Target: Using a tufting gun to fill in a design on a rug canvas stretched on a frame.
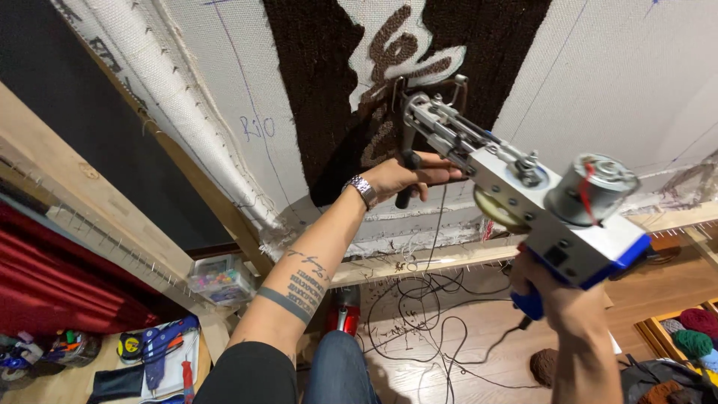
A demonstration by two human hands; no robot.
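The tufting gun (523,202) at the centre right showed bare, smooth metal with a dull sheen and glossy blue plastic trim. The backing cloth (598,82) across the top looked matt and coarsely woven; its brown tufted pile (314,97) was rough and fuzzy. The frame (67,187) at the left was pale unfinished wood.
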